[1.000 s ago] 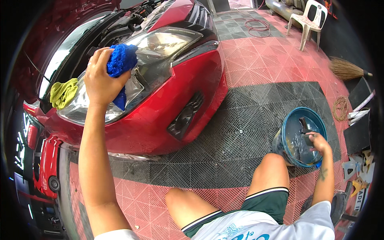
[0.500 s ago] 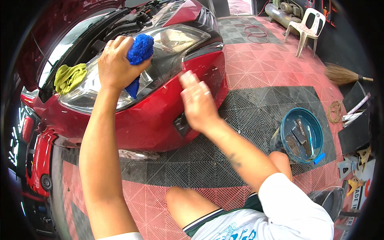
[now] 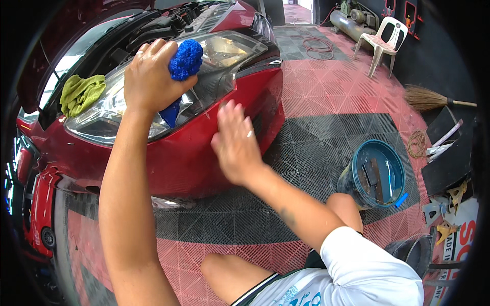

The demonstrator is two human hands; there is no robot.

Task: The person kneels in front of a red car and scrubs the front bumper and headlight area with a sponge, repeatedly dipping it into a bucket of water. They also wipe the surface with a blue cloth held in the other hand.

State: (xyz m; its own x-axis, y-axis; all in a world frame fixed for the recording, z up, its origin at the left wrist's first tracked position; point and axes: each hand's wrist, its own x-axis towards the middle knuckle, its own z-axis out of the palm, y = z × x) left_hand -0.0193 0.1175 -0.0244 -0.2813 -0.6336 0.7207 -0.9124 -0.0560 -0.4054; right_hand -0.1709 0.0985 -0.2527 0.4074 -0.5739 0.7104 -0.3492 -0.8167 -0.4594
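Note:
My left hand (image 3: 150, 79) is closed around a bunched blue microfiber cloth (image 3: 186, 60), held over the car's clear headlight (image 3: 104, 115). A loose end of the cloth hangs below the palm against the lamp. Lower and to the right, my right hand (image 3: 238, 145) has its fingers stretched out and carries nothing. It is in front of the red bumper (image 3: 173, 166); whether it touches the paint I cannot tell. A crumpled yellow-green cloth (image 3: 81, 95) rests at the headlight's left end.
A teal bucket (image 3: 359, 191) of water with dark objects inside stands right of my knee. Farther off are a white plastic chair (image 3: 380, 42), a broom (image 3: 426, 98), an air compressor (image 3: 352, 23) and a coiled hose (image 3: 317, 48). The engine bay (image 3: 163, 30) lies uncovered.
My right hand has shifted left along the bumper, its fingers still outstretched. The left hand keeps its hold on the blue cloth near the same spot. The view has turned slightly.

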